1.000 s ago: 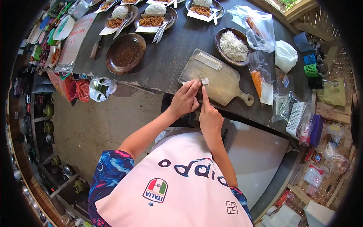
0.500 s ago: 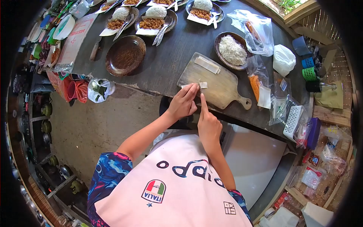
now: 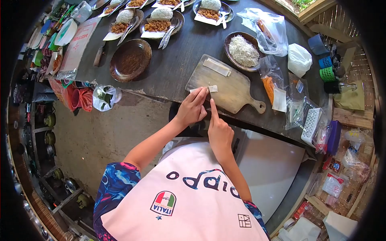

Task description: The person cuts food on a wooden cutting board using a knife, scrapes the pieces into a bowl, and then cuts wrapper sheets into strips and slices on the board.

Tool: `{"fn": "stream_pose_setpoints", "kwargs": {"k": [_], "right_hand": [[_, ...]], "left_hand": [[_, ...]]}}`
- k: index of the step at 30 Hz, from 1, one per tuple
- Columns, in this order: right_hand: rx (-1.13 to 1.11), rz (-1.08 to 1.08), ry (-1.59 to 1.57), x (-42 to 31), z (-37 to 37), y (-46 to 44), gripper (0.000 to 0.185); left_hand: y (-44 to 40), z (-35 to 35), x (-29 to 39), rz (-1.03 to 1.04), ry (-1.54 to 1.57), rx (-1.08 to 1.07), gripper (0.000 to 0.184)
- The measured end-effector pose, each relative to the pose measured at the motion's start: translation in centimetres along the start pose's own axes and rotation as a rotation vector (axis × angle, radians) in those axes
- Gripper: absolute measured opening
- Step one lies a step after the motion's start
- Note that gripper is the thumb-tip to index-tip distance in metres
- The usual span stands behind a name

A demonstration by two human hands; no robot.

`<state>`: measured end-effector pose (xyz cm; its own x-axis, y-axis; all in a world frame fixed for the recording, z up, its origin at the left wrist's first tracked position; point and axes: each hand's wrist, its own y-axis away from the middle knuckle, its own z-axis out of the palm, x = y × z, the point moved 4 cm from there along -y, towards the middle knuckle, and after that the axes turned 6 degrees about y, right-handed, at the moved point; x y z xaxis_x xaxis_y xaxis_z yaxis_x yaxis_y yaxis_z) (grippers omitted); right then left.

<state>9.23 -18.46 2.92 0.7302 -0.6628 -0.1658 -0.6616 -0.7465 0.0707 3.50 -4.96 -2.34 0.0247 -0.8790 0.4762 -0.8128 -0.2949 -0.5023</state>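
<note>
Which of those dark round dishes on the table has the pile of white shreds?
The dish just beyond the cutting board, beside the bag of something orange. Only it holds white shreds; the other dishes in full view hold rice or nothing.

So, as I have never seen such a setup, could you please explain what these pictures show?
There is no robot here: a camera worn on a person's head looks down at two bare hands, the left hand and the right hand. On the dark wooden table lies a pale wooden cutting board with a handle, bearing a few flat off-white strips. Beyond it are white shredded food in a brown dish and plated white mounds, probably rice. The left fingers press beside a small pale piece; whether the right fingers hold anything is unclear.
</note>
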Motion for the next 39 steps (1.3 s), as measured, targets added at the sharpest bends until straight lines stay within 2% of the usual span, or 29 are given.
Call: {"fn": "stream_pose_setpoints", "kwargs": {"k": [9,15,18,21,24,30,36,39], "right_hand": [[-0.005,0.008,-0.029,0.1,-0.5,0.3,0.066],[0.077,-0.034,-0.093,0.1,0.0,-1.3,0.065],[-0.094,0.038,-0.068,0.0,-0.9,-0.1,0.062],[0.046,-0.004,-0.020,-0.1,0.1,-0.1,0.065],[0.080,-0.026,-0.065,-0.1,0.5,-1.8,0.066],[-0.030,0.008,0.028,-0.2,-0.5,0.2,0.067],[0.060,-0.016,-0.036,-0.3,0.1,-1.5,0.069],[-0.022,0.013,-0.004,-0.3,-0.3,-0.1,0.068]], "left_hand": [[-0.1,-0.1,-0.1,-0.001,0.015,0.010,0.066],[-0.1,-0.1,-0.1,0.011,-0.011,0.010,0.066],[0.1,-0.1,0.0,0.007,-0.008,0.003,0.065],[0.0,-0.1,0.1,0.007,-0.001,0.017,0.065],[0.1,0.0,0.1,0.008,-0.001,0.022,0.064],[0.1,-0.1,0.1,0.016,-0.026,0.015,0.064],[-0.2,-0.4,0.1,0.002,0.032,0.046,0.064],[-0.1,-0.3,0.2,-0.007,0.031,0.042,0.063]]}}
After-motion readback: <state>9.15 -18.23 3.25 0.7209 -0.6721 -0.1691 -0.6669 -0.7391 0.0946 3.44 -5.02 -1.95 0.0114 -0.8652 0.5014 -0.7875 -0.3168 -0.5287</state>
